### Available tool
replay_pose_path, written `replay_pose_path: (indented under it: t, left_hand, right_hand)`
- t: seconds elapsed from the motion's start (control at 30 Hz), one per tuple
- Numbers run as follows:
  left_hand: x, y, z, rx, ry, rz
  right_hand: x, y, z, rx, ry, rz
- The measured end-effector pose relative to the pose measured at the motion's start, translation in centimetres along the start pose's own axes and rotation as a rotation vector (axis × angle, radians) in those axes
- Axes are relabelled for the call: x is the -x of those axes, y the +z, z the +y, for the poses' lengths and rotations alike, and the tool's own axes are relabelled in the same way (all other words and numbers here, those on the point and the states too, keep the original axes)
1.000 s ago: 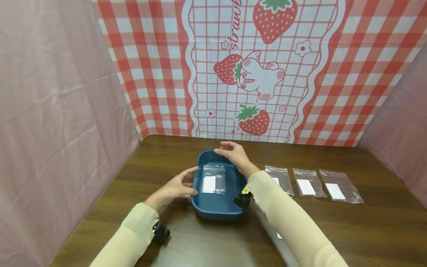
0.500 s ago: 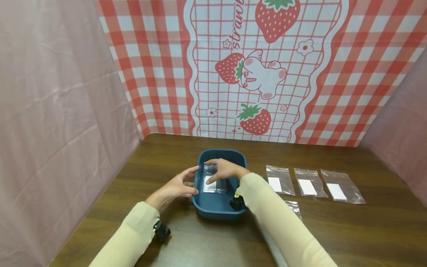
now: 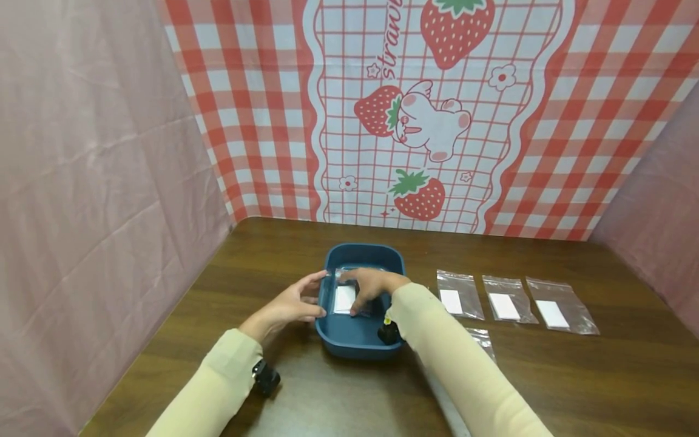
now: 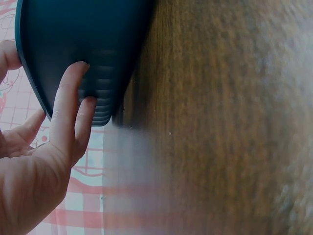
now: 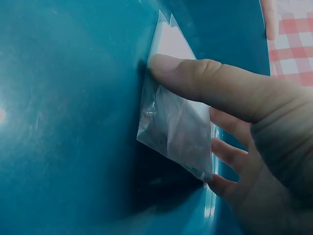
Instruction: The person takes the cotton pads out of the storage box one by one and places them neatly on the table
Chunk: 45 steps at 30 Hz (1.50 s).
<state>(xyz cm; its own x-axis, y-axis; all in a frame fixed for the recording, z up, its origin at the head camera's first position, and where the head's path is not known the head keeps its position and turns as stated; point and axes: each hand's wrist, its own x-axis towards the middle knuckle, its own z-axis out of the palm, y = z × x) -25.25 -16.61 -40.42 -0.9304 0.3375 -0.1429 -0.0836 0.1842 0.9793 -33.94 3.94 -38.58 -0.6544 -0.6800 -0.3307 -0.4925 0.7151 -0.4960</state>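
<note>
Inside the blue plastic tub [image 3: 355,351] lie clear zip bags stacked one over another, with a white card [image 3: 344,298] showing through. My right hand [image 3: 374,284] reaches down into the tub and pinches a zip bag [image 5: 181,122]. In the right wrist view the thumb lies across its front while the fingers are at its far edge. My left hand [image 3: 292,304] rests against the tub's left outer wall, its fingers spread. The left wrist view shows two fingertips on the ribbed side [image 4: 100,83] and another finger up by the rim.
To the tub's right, three zip bags with white cards, a near one [image 3: 459,294], a middle one [image 3: 508,300] and a far one [image 3: 559,306], lie in a row. Another bag [image 3: 482,340] is partly hidden by the right sleeve. A checked strawberry cloth [image 3: 273,121] hangs behind the wooden table.
My right hand has moved from over the tub's far rim down into it and now pinches the bag. The left hand has stayed at the tub's side.
</note>
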Motion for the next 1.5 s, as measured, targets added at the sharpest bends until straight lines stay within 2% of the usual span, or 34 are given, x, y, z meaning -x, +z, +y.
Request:
replay_pose_path:
  t: [0.4,0.83,1.3,1.5]
  left_hand:
    - [0.0,0.0,0.1,0.026,-0.01,0.006]
    - [0.0,0.2,0.4,0.006,-0.036,0.035]
    - [0.0,0.4,0.3,0.013,-0.017,0.03]
    - [0.1,0.6,0.4,-0.004,-0.044,0.061]
  right_hand:
    - [0.3,-0.3,-0.2,-0.003,0.021,0.08]
    - [1.3,-1.8,-0.5,-0.029,-0.05,0.173]
    - [4.6,-2.6,-1.2,0.023,-0.157,0.249]
    - [6.3,-2.2,-0.7,-0.021,-0.222,0.319]
